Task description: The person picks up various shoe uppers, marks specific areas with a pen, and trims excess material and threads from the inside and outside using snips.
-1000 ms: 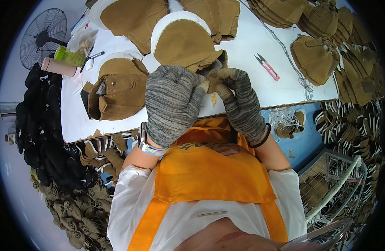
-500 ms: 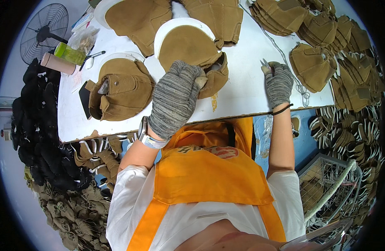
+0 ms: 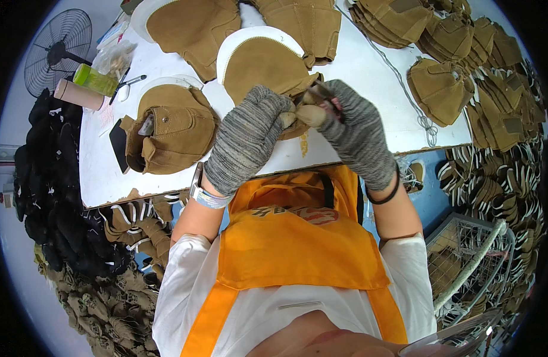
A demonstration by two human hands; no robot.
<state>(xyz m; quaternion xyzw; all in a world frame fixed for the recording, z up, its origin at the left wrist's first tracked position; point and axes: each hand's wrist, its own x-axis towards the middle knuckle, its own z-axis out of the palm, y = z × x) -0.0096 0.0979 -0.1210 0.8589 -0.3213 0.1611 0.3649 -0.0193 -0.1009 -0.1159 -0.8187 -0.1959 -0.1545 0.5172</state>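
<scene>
A brown suede shoe upper (image 3: 259, 65) with a white stitched rim lies on the table in front of me. My left hand (image 3: 249, 134), in a grey knitted glove with bare-looking fingertips, is closed on its near edge. My right hand (image 3: 358, 134), gloved alike, is curled at the same edge, its fingertips meeting those of the left. Held in it is a small dark tool (image 3: 332, 102) with a reddish part; motion blurs it and its kind is unclear. Both hands hide the edge they work on. Another brown upper (image 3: 172, 137) sits left of my left hand.
The white table (image 3: 393, 113) bears more uppers at the back and stacked uppers (image 3: 399, 24) at right. A grey cord (image 3: 399, 71) trails beside them. A green-lidded jar (image 3: 98, 78), a pink cup (image 3: 77, 95) and pens stand at left, near a fan (image 3: 56, 53). A wire basket (image 3: 464, 256) is below right.
My right hand has swung left and up from the table's right side to the upper's edge, bringing the small tool. The left hand stays closed on the upper.
</scene>
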